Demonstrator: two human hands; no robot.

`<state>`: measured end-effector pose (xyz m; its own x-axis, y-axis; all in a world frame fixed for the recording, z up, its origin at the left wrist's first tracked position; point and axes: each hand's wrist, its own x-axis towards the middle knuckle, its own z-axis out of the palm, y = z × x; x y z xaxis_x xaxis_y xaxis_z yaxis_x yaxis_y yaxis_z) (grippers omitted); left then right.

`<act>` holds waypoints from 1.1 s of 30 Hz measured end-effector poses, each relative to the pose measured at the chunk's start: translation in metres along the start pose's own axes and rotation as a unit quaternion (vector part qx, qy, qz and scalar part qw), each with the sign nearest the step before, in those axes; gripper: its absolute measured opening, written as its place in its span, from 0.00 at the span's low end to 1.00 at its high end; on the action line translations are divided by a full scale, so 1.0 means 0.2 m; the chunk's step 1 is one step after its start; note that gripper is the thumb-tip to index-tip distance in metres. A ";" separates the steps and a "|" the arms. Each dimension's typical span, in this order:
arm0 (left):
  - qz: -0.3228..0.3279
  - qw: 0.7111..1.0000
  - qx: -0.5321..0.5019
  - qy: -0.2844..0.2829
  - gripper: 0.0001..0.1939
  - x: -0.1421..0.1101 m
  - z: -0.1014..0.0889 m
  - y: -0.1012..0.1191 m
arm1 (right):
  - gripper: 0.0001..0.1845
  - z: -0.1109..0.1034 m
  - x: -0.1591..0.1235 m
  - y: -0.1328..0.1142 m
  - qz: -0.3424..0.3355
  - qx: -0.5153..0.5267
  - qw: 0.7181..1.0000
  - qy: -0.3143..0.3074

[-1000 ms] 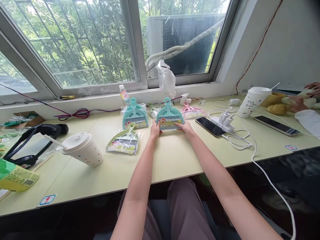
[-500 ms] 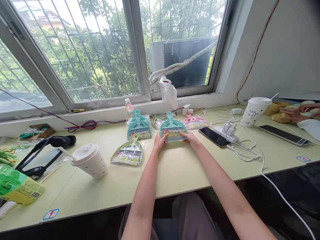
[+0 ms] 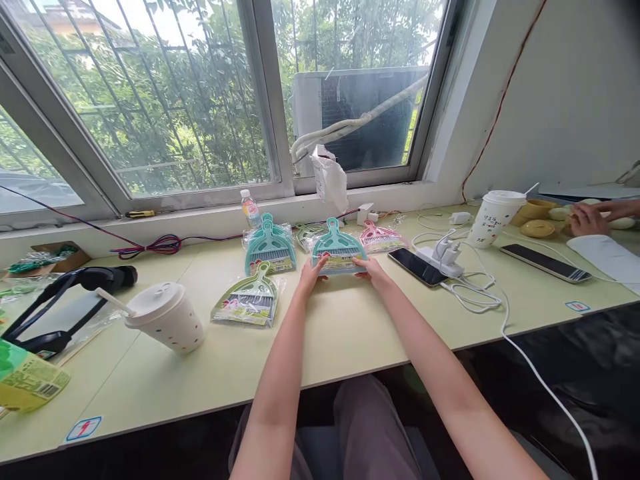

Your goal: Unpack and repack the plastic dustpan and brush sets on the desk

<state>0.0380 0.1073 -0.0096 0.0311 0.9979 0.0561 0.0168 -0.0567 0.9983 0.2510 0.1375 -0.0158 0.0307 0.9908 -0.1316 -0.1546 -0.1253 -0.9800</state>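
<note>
Table (image 3: 345, 333): front edge slants from lower left up to the right. At far left, headset (image 3: 113, 279) and green-yellow pack (image 3: 33, 380) crowd that end. Left cup (image 3: 173, 323) leans a bit, standing back from the edge. Bare tabletop runs from it to the forearms, in front of the wrapped green dustpan set (image 3: 247, 300). Wrapped teal stack (image 3: 270, 247) is just behind that set, near the sill.

Held teal dustpan set (image 3: 339, 250) is mid-table, well back from the front edge, handle up. Left hand (image 3: 310, 275) pinches its lower left corner, thumb in front; right hand (image 3: 373, 272) pinches the lower right corner the same way. Can't tell if its base touches the table. More bare surface between the forearms. Wrapped pink set (image 3: 383, 239) behind right hand; black phone (image 3: 417, 267) near it, so less room that side. White cable (image 3: 537, 380) drops over the front edge.

Containers: open carton (image 3: 70, 263) holds green pieces. Left cup lidded, straw in, contents hidden. Labelled bottle (image 3: 251, 210) capped, by the sill. White bag (image 3: 331, 180) crumpled, contents hidden. Right cup (image 3: 495, 220) lidded, straw in, contents hidden.
</note>
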 end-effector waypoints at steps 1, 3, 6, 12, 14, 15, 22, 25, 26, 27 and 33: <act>0.010 1.000 0.007 0.012 0.29 0.00 0.00 0.00 | 0.11 0.00 0.00 0.00 0.006 0.001 1.000 0.001; 0.020 0.999 0.018 0.019 0.27 0.00 0.00 -0.01 | 0.10 0.01 -0.01 -0.01 0.013 0.003 1.000 0.000; 0.020 0.998 0.024 0.048 0.24 0.00 0.02 -0.02 | 0.09 0.01 -0.01 -0.01 0.011 0.003 1.000 0.000; -0.002 0.992 -0.061 0.111 0.20 0.02 0.04 -0.02 | 0.17 0.00 -0.05 -0.03 -0.026 0.065 0.993 -0.094; -0.006 0.986 -0.091 0.140 0.20 0.02 0.05 -0.01 | 0.21 0.01 -0.08 -0.04 -0.055 0.101 0.982 -0.151; -0.011 0.983 -0.101 0.152 0.20 0.02 0.05 -0.01 | 0.22 0.02 -0.10 -0.04 -0.069 0.103 0.978 -0.168; -0.067 0.993 -0.084 0.036 0.23 0.00 0.09 0.00 | 0.17 0.14 -0.18 0.00 -0.045 0.053 0.991 -0.114; -0.068 0.993 -0.074 -0.060 0.27 -0.02 0.09 0.01 | 0.05 0.12 -0.15 -0.02 -0.042 0.090 0.995 -0.029; -0.072 0.989 -0.086 -0.092 0.28 -0.03 0.08 0.02 | 0.04 0.09 -0.14 -0.03 -0.045 0.094 0.994 -0.014; -0.078 0.984 -0.106 -0.118 0.29 -0.03 0.07 0.02 | 0.06 0.05 -0.12 -0.04 -0.048 0.100 0.994 -0.002; -0.093 0.980 -0.166 -0.063 0.20 0.01 -0.01 0.00 | 0.15 -0.18 0.03 -0.13 -0.008 0.121 0.989 0.088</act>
<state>0.0359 0.1085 -0.0098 0.1817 0.9773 -0.1092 -0.2920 0.1596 0.9430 0.2905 0.1455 0.0034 0.2031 0.9660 -0.1602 -0.3839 -0.0720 -0.9206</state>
